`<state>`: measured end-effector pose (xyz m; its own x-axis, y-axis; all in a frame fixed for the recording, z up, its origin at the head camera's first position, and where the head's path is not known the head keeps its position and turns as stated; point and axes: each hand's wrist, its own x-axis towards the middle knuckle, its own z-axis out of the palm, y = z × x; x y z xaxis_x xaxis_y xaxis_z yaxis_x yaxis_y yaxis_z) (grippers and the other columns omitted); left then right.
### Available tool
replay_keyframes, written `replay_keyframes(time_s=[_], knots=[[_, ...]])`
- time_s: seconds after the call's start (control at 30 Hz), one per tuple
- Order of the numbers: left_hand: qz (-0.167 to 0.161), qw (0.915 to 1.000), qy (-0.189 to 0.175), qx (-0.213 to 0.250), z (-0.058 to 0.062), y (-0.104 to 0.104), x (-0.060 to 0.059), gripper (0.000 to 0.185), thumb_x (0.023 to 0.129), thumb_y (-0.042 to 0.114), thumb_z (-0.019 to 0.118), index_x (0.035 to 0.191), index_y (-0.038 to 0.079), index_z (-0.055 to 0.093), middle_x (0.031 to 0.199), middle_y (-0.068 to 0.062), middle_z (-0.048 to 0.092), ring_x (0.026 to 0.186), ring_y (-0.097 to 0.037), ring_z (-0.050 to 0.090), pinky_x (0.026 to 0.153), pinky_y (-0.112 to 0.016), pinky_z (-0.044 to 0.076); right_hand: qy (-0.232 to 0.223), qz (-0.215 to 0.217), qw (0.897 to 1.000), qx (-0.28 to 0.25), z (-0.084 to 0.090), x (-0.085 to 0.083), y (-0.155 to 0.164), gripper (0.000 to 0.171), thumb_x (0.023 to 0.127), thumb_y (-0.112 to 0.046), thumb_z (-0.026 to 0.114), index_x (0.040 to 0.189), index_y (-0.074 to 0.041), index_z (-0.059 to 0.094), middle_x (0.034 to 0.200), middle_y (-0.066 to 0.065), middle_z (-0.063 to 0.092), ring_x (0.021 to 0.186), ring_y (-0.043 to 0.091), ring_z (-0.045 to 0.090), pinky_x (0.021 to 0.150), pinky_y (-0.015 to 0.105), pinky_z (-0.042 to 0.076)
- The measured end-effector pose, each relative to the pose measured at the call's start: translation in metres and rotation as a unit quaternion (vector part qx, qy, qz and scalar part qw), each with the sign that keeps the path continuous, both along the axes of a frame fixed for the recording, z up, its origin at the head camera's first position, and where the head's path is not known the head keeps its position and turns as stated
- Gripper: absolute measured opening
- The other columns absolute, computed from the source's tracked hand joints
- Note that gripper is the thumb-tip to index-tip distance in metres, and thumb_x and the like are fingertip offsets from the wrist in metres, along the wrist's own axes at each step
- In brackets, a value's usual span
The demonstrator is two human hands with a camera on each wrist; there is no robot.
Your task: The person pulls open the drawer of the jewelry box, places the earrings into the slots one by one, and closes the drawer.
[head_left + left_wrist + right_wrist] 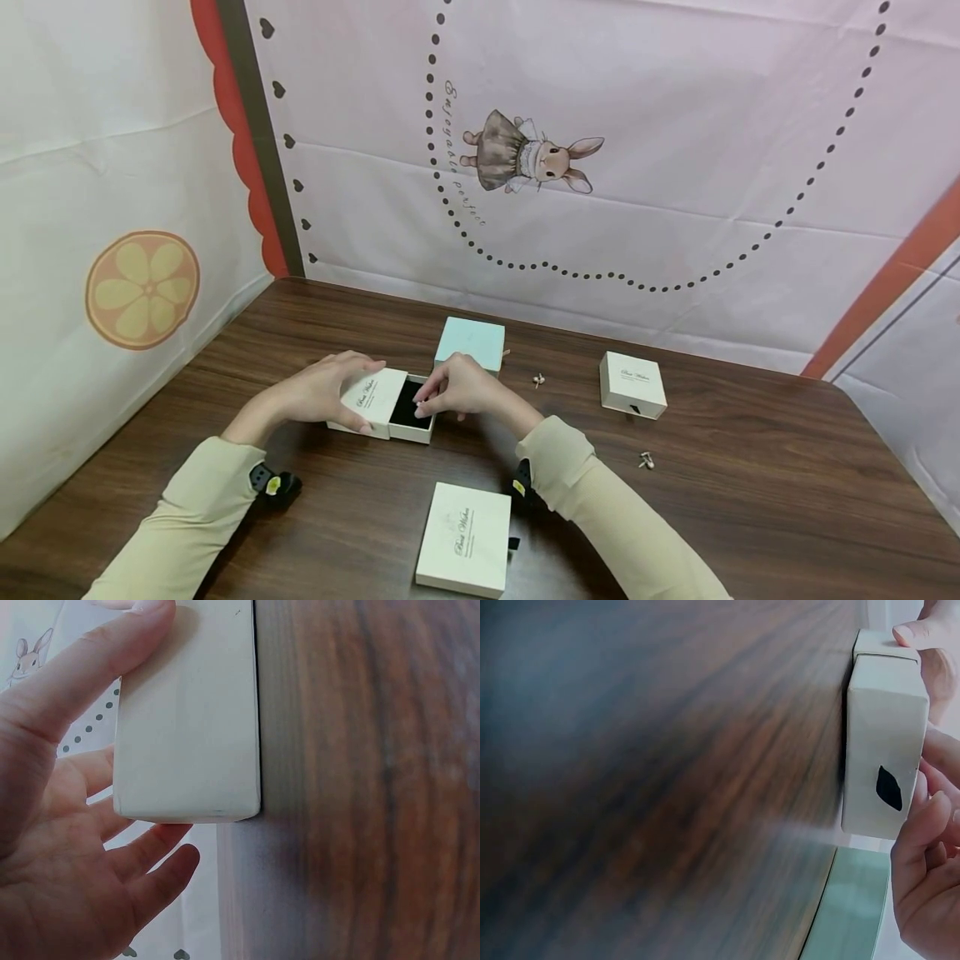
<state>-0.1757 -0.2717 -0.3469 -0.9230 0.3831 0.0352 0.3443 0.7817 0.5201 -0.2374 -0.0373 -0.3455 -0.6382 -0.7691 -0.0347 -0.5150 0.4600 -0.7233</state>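
Note:
In the head view a cream gift box [375, 395] with printed script lies with its drawer [409, 433] partly slid out at the right, showing a black lining. My left hand [324, 392] grips the box's sleeve, thumb on its near side and fingers over the far side. Over the drawer, my right hand [461, 387] brings thumb and index finger together at the lining, with a small pale thing [417, 405] at their tips; I cannot tell what it is. In the right wrist view the drawer's end shows a black pull tab [889, 788], close to the right fingers.
A light blue box [472, 342] stands just behind the right hand. Another cream box [632, 385] sits at the right, and a larger flat one [465, 540] lies in front. Small stud-like pieces [538, 380] and similar pieces [647, 460] lie on the wooden table [750, 500].

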Motion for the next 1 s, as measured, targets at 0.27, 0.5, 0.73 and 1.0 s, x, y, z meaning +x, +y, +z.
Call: replay_keyframes(time_s=[0.27, 0.5, 0.73, 1.0], knots=[[-0.010, 0.9999, -0.006, 0.002, 0.0015, 0.0005, 0.0003, 0.090, 0.062, 0.043, 0.080, 0.133, 0.001, 0.044, 0.128, -0.015, 0.047, 0.115, -0.035, 0.041, 0.089, -0.052, 0.035, 0.010, 0.011, 1.000, 0.014, -0.0020, -0.0015, -0.0016, 0.009, 0.075, -0.016, 0.075, 0.082, -0.011, 0.074, 0.066, -0.006, 0.062, 0.034, 0.010, 0.045, 0.039, 0.030, 0.045], [-0.008, 0.9999, -0.012, 0.005, 0.0032, 0.0016, 0.0011, 0.090, 0.061, 0.042, 0.081, 0.133, 0.001, 0.044, 0.129, -0.015, 0.046, 0.115, -0.034, 0.041, 0.089, -0.052, 0.035, 0.006, 0.017, 1.000, 0.021, -0.0028, -0.0022, -0.0023, 0.008, 0.075, -0.016, 0.075, 0.082, -0.012, 0.075, 0.065, -0.006, 0.062, 0.034, 0.009, 0.044, 0.038, 0.028, 0.044], [-0.006, 0.9999, -0.012, 0.004, 0.0011, 0.0001, -0.0005, 0.091, 0.061, 0.043, 0.081, 0.133, 0.002, 0.044, 0.129, -0.015, 0.046, 0.115, -0.035, 0.041, 0.087, -0.052, 0.035, 0.015, 0.024, 0.999, 0.024, -0.0031, -0.0012, -0.0041, 0.007, 0.075, -0.016, 0.074, 0.080, -0.012, 0.075, 0.070, -0.007, 0.065, 0.034, 0.009, 0.043, 0.037, 0.026, 0.043], [-0.003, 0.9999, -0.013, 0.004, 0.0007, -0.0007, 0.0002, 0.091, 0.061, 0.043, 0.081, 0.133, 0.003, 0.044, 0.129, -0.015, 0.046, 0.115, -0.034, 0.041, 0.088, -0.052, 0.035, 0.001, 0.023, 0.999, 0.031, -0.0026, 0.0009, -0.0055, 0.008, 0.075, -0.016, 0.075, 0.082, -0.012, 0.075, 0.067, -0.007, 0.067, 0.033, 0.010, 0.043, 0.038, 0.027, 0.044]])
